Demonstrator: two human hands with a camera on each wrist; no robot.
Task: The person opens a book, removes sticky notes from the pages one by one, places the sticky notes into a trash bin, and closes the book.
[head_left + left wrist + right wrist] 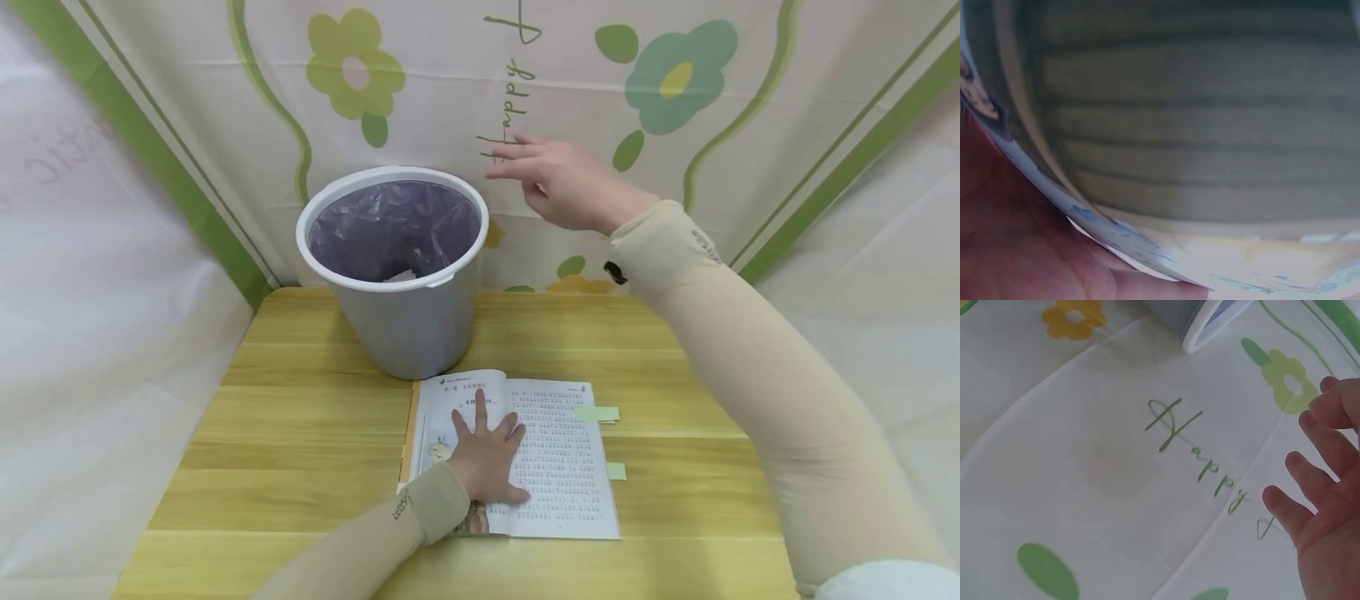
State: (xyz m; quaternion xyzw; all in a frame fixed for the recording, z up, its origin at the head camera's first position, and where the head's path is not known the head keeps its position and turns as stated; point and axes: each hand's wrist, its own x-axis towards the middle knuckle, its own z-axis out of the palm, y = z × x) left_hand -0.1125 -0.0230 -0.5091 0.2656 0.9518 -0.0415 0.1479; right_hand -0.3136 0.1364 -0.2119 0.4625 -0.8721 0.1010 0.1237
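Note:
An open book (562, 467) lies on the table, with printed text on its right page and a picture on its left. My left hand (487, 458) rests on the left page near the fold, fingers spread. Up in the air, right of the bin's rim, is my right hand (566, 179), holding nothing, its fingers loosely extended. In the right wrist view the same hand (1329, 481) shows relaxed fingers before the patterned cloth. A grey trash bin (408, 325) with a purple liner stands behind the book; a pale scrap (401, 276) shows inside it.
Two pale green sticky tabs (597, 413) stick out from the book's right edge. The wooden table (300, 467) backs onto a flowered cloth (450, 108), with white cloth walls at both sides. The bin stands near the table's far edge.

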